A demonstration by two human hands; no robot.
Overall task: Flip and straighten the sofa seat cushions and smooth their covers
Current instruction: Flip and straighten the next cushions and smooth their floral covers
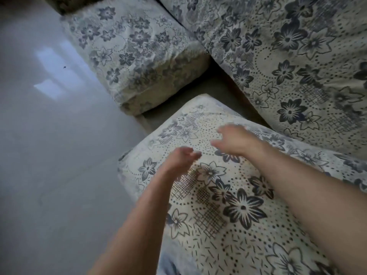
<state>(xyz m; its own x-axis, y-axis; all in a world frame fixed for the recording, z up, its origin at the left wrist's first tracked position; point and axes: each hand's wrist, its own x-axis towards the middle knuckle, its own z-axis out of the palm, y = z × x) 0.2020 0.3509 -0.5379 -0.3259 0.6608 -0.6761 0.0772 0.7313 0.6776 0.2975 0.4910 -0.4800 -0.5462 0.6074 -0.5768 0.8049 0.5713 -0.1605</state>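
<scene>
Three cushions: all in cream cover with dark blue flower print, dots and cross-hatch patches.
Near cushion (228, 205): fills 5 o'clock to centre, lies askew, its far corner points to 12 o'clock; cover fairly flat, faint creases near its 9 o'clock edge.
Left cushion (135, 54): at 11 o'clock, on the sofa seat, front face in shadow, well apart from near cushion.
Back cushion (288, 62): at 1–2 o'clock, large, leans along the sofa back, a dark seam between it and left cushion.
Sofa base (198, 96): bare grey-beige strip showing at centre, between all three cushions.
Left hand (181, 158): above near cushion near centre, fingers straight and close together, pointing to 2 o'clock; blurred, contact with cover cannot be told.
Right hand (232, 139): just beyond the left hand toward 1 o'clock, fingers loosely spread and a bit curled, holding nothing; blurred, contact cannot be told.
Arms: both bare, coming in from 6 and 4 o'clock.
Floor (49, 145): glossy grey, fills 7–10 o'clock; pale window glare at 9 o'clock; tiny dark speck (64, 67) near 10 o'clock.
Room: dim, bluish light.
</scene>
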